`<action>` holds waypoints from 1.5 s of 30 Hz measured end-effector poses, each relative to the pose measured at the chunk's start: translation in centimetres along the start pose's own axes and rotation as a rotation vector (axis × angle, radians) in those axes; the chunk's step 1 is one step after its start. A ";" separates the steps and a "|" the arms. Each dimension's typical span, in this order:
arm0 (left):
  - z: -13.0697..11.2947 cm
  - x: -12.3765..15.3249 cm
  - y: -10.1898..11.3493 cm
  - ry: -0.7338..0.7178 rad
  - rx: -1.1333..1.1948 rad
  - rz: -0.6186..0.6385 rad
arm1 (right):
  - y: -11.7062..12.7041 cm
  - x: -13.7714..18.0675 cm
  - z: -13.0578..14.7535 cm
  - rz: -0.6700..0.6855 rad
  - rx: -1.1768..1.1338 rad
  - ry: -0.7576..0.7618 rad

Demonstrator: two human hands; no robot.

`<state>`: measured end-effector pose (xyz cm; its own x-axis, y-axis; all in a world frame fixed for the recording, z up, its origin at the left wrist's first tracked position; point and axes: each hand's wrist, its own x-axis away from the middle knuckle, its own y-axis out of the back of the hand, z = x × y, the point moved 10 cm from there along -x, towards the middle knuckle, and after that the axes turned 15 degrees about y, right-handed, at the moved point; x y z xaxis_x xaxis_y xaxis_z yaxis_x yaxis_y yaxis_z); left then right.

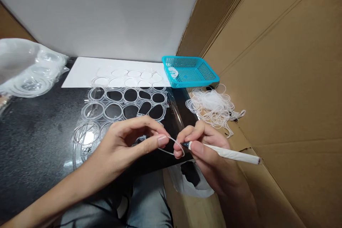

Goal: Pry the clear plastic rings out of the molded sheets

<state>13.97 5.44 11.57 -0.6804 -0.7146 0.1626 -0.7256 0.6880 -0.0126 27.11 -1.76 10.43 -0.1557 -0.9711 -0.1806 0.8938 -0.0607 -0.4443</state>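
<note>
Head: hands (133, 142) tight on ring (177, 143), tool (232, 153)

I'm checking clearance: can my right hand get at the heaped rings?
Likely yes: nothing visible blocks your right hand from the heaped translucent rings, though it holds a white pen-like tool.

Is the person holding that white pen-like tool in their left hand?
No: the right hand holds the white pen-like tool, while the left hand pinches a thin pale ring.

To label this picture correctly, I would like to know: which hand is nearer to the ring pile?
Right. The right hand is in front of the ring pile; the left hand is farther away, to its left.
</note>
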 end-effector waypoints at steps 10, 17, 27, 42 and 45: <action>0.1 0.6 0.0 0.010 0.031 -0.001 | 0.4 1.1 3.6 -0.090 0.797 0.286; 0.0 0.7 0.1 -0.008 0.023 -0.008 | -1.8 1.5 3.7 0.110 1.054 0.452; 1.1 0.8 0.4 0.033 0.051 0.007 | -2.5 1.7 4.9 0.006 0.955 0.499; 0.8 1.2 0.6 0.023 0.068 -0.004 | -2.7 2.1 5.8 -0.070 0.982 0.545; 0.7 1.3 0.7 0.021 0.060 -0.006 | -2.6 2.0 5.7 -0.067 0.991 0.526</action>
<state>12.48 4.92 11.10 -0.6739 -0.7157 0.1834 -0.7353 0.6741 -0.0709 26.88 -4.88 16.18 -0.1646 -0.7551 -0.6346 0.7801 -0.4933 0.3847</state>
